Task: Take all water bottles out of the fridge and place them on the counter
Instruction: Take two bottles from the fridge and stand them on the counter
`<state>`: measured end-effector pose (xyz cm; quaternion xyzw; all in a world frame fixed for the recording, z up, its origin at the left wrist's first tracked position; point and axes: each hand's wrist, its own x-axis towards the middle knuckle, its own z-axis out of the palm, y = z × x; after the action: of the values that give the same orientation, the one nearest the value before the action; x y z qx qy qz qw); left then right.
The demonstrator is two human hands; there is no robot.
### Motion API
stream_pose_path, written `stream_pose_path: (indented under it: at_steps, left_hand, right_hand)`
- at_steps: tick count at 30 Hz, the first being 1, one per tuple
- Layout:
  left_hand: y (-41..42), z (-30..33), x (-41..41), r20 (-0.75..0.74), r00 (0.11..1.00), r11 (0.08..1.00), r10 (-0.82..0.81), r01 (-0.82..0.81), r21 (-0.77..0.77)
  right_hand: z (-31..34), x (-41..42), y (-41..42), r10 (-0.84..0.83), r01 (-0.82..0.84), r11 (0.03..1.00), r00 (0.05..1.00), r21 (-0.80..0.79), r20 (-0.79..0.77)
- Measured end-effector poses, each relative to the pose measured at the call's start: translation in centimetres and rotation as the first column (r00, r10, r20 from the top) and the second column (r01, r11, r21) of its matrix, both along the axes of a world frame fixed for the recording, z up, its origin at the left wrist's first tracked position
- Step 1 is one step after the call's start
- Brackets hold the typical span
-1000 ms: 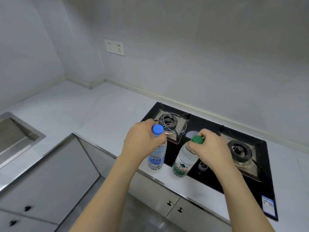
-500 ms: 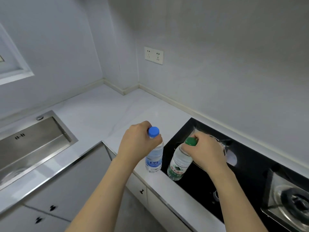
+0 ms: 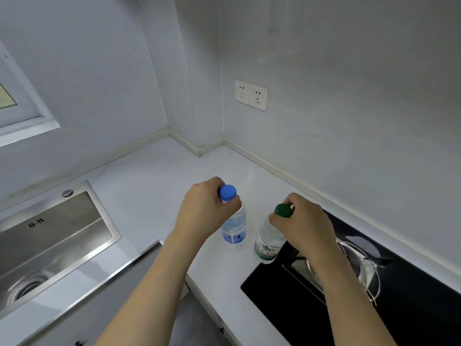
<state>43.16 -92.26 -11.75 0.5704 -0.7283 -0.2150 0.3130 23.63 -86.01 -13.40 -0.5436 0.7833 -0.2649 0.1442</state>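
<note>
Spanning the corner, the white desk (image 3: 154, 186) carries a steel sink (image 3: 47, 243) and black stove (image 3: 374, 295). Left hand (image 3: 202, 216) grip clenches the blue-capped bottle (image 3: 234, 228); right hand (image 3: 305, 228) grip clenches the green-capped bottle (image 3: 268, 243), both upright near the stove's edge.

1. Two water bottles: the blue-capped bottle (image 3: 234, 231) at 9 o'clock of the green-capped bottle (image 3: 268, 242).
2. Two hands: the left hand (image 3: 203, 216) and the right hand (image 3: 305, 227), one on each bottle.
3. One worktop (image 3: 154, 186).
4. One sink (image 3: 47, 243), at 9 o'clock of the bottles.
5. One hob (image 3: 349, 310), at 4 o'clock.
6. One double wall socket (image 3: 251, 95), at 12 o'clock.
7. One window (image 3: 15, 101).
</note>
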Motion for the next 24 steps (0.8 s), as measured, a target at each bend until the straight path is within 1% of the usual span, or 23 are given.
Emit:
stream_pose_path:
  at_steps: [9,17,24]
  left_hand:
    - [-7.4,-1.3,4.4,0.015,1.0,1.0,-0.003,0.004,-0.012]
    - [-15.1,-0.8,11.5,0.029,0.998,0.998,-0.063,0.064,-0.024]
    - [-20.8,-1.0,17.2,0.04,0.995,0.995,-0.088,0.09,-0.039]
  right_hand:
    - [-1.4,4.7,-6.7,-0.043,0.042,0.999,0.998,0.031,0.036]
    - [-0.9,11.9,-13.3,-0.117,0.116,0.993,0.992,0.027,0.049]
    - [-0.4,17.6,-18.1,-0.126,0.125,0.992,0.991,0.015,0.047]
